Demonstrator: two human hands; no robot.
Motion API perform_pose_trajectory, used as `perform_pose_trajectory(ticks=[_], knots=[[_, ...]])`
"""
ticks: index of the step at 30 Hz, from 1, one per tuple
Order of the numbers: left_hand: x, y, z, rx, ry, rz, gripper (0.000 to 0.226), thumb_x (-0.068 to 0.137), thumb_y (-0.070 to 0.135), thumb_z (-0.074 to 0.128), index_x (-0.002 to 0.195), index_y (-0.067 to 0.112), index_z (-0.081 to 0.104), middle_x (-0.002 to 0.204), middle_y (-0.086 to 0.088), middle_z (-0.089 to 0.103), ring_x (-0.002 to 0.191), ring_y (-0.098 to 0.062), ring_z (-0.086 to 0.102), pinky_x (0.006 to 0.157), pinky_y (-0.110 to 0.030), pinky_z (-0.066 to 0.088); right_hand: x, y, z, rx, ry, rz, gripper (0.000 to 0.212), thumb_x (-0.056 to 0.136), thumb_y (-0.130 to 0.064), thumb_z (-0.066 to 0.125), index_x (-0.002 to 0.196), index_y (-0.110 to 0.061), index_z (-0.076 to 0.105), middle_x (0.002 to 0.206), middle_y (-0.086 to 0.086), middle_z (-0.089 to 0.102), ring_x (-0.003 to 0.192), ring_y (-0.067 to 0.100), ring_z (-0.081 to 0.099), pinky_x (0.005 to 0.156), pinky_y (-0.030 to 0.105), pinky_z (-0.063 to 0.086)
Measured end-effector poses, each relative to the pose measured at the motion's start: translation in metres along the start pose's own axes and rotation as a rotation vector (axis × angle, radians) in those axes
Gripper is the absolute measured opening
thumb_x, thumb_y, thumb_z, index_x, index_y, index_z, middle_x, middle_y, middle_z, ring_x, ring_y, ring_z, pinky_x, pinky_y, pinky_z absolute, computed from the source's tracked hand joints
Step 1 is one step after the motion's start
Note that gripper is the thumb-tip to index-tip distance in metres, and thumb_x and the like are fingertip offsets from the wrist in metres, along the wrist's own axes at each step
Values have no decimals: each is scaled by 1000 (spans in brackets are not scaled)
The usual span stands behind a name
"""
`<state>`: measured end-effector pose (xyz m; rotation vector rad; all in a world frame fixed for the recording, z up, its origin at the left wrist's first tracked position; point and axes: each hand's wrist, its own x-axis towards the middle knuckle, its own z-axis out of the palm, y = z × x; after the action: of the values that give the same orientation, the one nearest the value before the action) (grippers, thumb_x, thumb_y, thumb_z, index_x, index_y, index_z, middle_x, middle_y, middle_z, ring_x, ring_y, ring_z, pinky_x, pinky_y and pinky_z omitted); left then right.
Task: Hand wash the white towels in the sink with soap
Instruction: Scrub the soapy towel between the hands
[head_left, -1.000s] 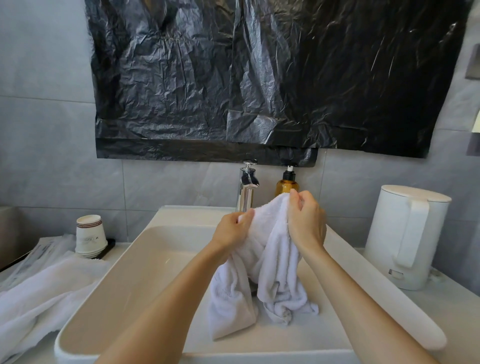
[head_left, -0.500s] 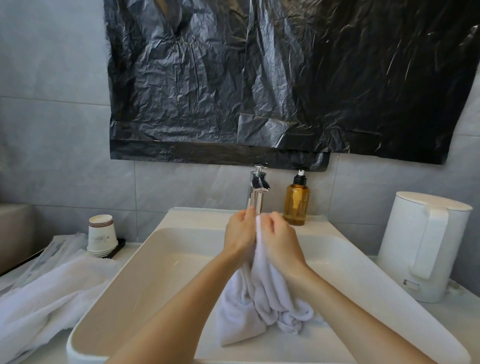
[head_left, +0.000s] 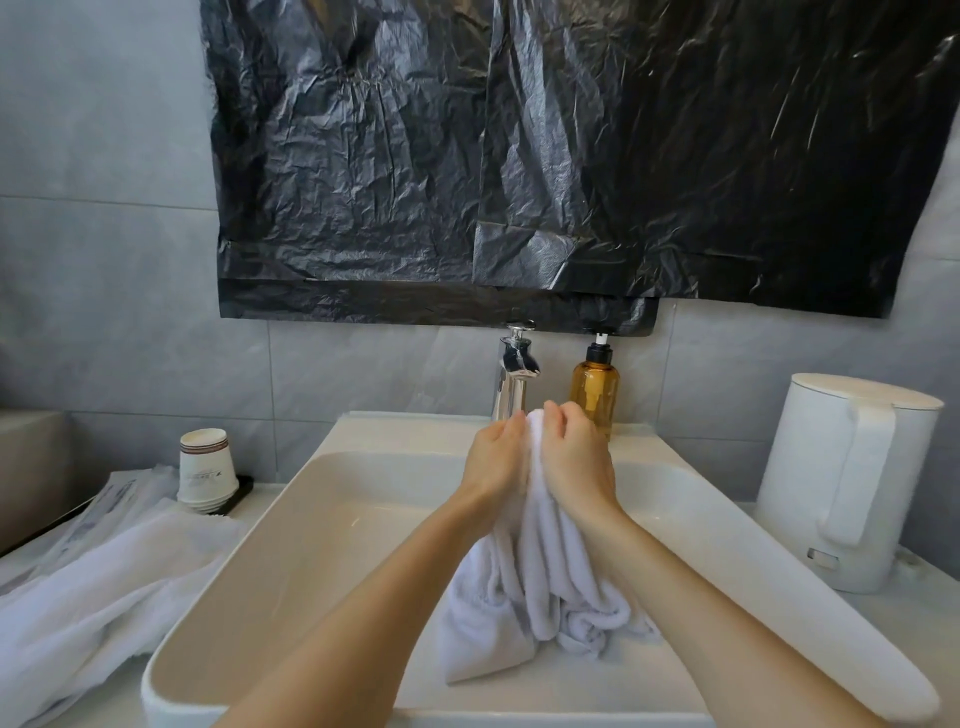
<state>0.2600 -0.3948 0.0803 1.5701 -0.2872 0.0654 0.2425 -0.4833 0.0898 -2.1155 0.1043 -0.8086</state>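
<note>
A white towel (head_left: 540, 587) hangs bunched over the white rectangular sink (head_left: 311, 545), its lower end crumpled on the basin floor. My left hand (head_left: 493, 457) and my right hand (head_left: 574, 457) grip the towel's top from either side, pressed close together just in front of the chrome tap (head_left: 514, 376). An amber soap pump bottle (head_left: 595, 387) stands on the sink's back ledge right of the tap, partly behind my right hand. A second white towel (head_left: 98, 597) lies on the counter left of the sink.
Stacked paper cups (head_left: 205, 470) stand on the counter at the left, behind the second towel. A white electric kettle (head_left: 847, 478) stands right of the sink. Black plastic sheeting (head_left: 519, 156) covers the wall above the tap.
My hands came together on the towel's top and sank lower, closer to the tap. The towel, spread wide a second ago, is now squeezed into a narrow bunch.
</note>
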Motion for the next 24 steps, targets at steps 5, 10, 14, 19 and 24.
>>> perform_pose_trajectory(ticks=[5,10,14,19,24], knots=[[3,5,-10,-113,72,-66,39,104,26,40,73,11,58,65,-3,60,62,-15,56,62,-26,44,-18,-3,7,42,-112,-157,32,101,-32,40,71,-19,43,63,-3,48,67,21,50,62,36,39],[-1,5,-2,-21,40,-64,27,96,21,44,71,13,53,66,-2,54,61,-17,48,58,-26,38,-4,2,3,38,1,-43,33,101,-35,39,71,-21,41,66,-2,51,69,22,51,60,36,37],[3,5,-7,-41,107,-79,33,98,17,41,67,13,51,61,1,53,54,-12,48,52,-22,38,-18,2,7,40,-86,-139,29,100,-34,42,75,-19,45,66,-2,54,70,23,56,63,38,44],[-3,6,2,19,6,-31,32,100,21,40,76,12,59,68,0,59,62,-13,52,56,-23,41,-11,3,-2,-5,26,-45,30,102,-35,37,80,-17,46,69,-1,53,72,25,53,63,36,39],[-3,13,-2,17,119,52,36,102,18,35,68,12,48,66,0,53,62,-14,47,59,-28,37,-16,-4,-1,-89,-7,-147,29,103,-34,35,82,-18,46,72,2,56,75,27,56,61,35,38]])
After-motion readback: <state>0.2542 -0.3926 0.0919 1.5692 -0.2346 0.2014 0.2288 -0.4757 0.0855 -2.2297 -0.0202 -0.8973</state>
